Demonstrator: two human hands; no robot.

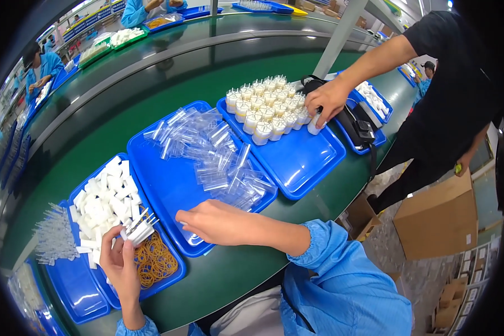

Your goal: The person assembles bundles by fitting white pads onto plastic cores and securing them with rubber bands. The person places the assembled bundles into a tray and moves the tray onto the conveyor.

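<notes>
My left hand [120, 262] is closed around a small bundle of white cylinders with thin rods sticking out [140, 231], above the tray of white pieces and rubber bands. To its right, my right hand [217, 222] is closed in a pinch over the near edge of a blue tray [168, 193] of clear plastic tubes [207, 151]. What its fingertips hold, if anything, I cannot make out. Close to my left hand lie loose white cylinders [107, 193] and tan rubber bands [155, 260].
Thin clear tubes [56, 235] lie piled at far left. Banded white bundles [266, 106] stand in a blue tray [302, 168], where another person's hand [327, 101] grips one. A black strapped device [358, 126] lies beyond. Cardboard boxes [437, 215] stand on the floor.
</notes>
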